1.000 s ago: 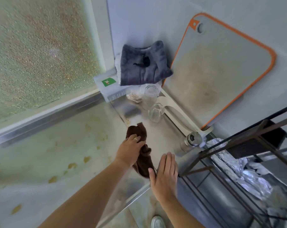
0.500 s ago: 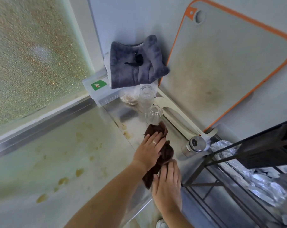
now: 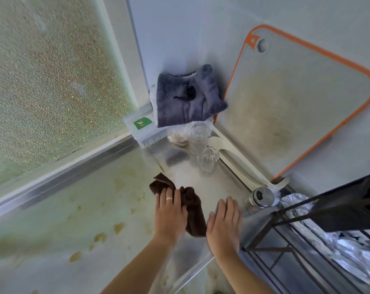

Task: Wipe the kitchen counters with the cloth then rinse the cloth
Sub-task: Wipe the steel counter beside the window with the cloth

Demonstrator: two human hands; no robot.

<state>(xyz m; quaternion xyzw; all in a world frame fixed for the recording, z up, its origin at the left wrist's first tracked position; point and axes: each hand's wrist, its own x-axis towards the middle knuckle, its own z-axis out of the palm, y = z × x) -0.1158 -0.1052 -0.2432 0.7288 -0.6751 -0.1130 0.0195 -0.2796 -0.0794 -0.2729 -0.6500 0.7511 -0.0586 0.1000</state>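
Note:
A dark brown cloth (image 3: pixel 190 206) lies bunched on the narrow steel counter (image 3: pixel 218 187). My left hand (image 3: pixel 171 213) presses flat on the cloth with straight fingers, a ring on one finger. Part of the cloth is hidden under that hand. My right hand (image 3: pixel 224 223) lies flat on the counter just right of the cloth, fingers straight and together, holding nothing.
Two clear glasses (image 3: pixel 207 160) stand at the counter's far end beside a plastic box (image 3: pixel 145 128) with a grey towel (image 3: pixel 188 98) on top. An orange-rimmed cutting board (image 3: pixel 296 107) leans on the wall. A metal-lidded jar (image 3: pixel 259 198) and a black wire rack (image 3: pixel 307 230) with foil stand at the right.
My left hand has slid the cloth back from the glasses toward the counter's left edge. My right hand has moved off the cloth's end to the bare steel beside it.

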